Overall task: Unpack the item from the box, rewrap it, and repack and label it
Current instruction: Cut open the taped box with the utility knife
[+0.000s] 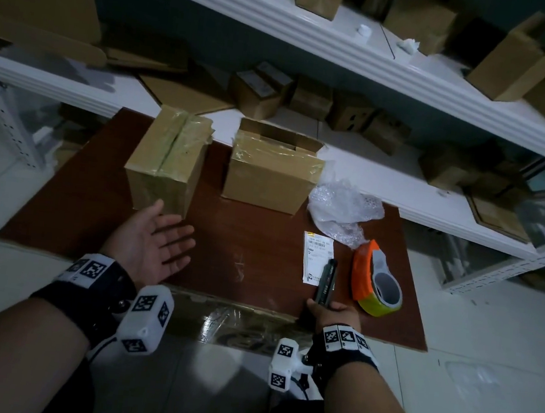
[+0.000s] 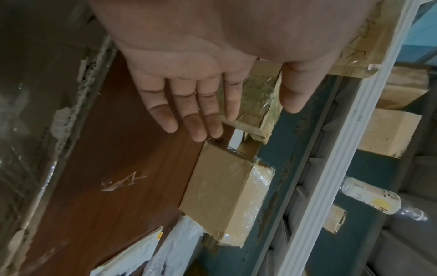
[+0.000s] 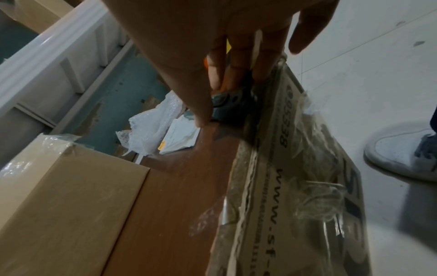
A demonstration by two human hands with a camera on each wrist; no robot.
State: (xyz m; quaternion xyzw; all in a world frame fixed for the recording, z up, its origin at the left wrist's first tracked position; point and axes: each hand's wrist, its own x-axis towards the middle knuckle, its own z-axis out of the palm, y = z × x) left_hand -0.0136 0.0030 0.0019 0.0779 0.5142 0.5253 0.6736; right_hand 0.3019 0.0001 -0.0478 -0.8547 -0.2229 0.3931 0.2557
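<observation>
Two cardboard boxes stand on a brown board (image 1: 252, 254): a taped-shut box (image 1: 168, 161) on the left and a box with its top flaps open (image 1: 273, 169) on the right. My left hand (image 1: 159, 245) lies palm up with straight fingers (image 2: 196, 119) just in front of the taped box (image 2: 250, 104), holding nothing. My right hand (image 1: 330, 311) pinches the near end of a dark utility knife (image 1: 325, 281) that lies partly over a white shipping label (image 1: 318, 256). In the right wrist view, thumb and fingers (image 3: 217, 74) close around the knife (image 3: 227, 104).
Crumpled bubble wrap (image 1: 341, 207) lies right of the open box. An orange tape dispenser (image 1: 376, 277) sits beside the knife. White shelves (image 1: 348, 46) with many cardboard boxes stand behind. Printed flat cardboard (image 3: 283, 168) lies under the board's near edge. A shoe (image 3: 402, 155) is on the tiled floor.
</observation>
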